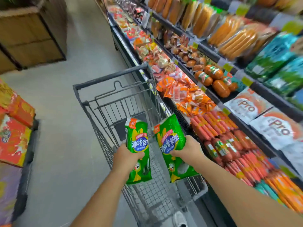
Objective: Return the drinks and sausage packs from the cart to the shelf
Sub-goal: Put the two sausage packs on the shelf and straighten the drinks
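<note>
A supermarket aisle is shown: stocked shelves (229, 66) with price tags fill the right, a shopping cart (114, 89) at centre.

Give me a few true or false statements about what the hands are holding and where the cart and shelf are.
1. Each hand holds a green pack: left hand, left green pack; right hand, right green pack. True.
2. The packs lie on the floor. False: both are held above the cart.
3. The shelf is on the person's right. True.
4. The packs are blue. False: mostly green.
</note>
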